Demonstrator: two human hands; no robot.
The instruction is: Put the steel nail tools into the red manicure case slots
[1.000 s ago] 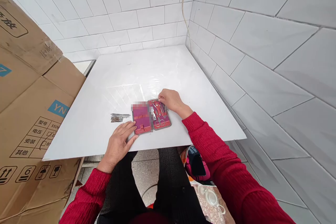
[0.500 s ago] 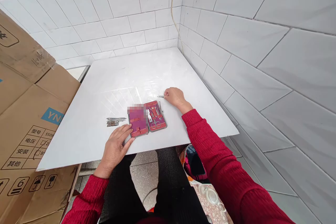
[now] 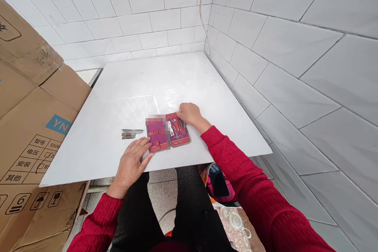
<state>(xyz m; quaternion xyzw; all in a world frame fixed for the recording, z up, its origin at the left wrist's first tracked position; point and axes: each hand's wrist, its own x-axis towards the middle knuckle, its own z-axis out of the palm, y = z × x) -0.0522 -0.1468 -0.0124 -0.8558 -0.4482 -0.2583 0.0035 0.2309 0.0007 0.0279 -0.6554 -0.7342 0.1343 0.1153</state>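
Observation:
An open manicure case with a purple lining and red trim lies near the table's front edge. Small scissors and other slim metal tools sit in its right half; empty-looking loops line the left half. My left hand rests with fingers stretched out, their tips on the case's left edge and the thumb by its lower corner. At the upper right of the case, my right hand pinches a small silver tool, now mostly hidden by the fingers. Left of the case lie several metal nail tools.
The white table meets tiled walls behind and to the right. A large cardboard box stands along the left side. Below the right front edge are a pink bag with a dark phone-like object and a clear lidded container.
My right hand has moved left and slightly down with the small silver tool, from beside the case to its upper right part. My left hand stays at the case. The view has shifted slightly.

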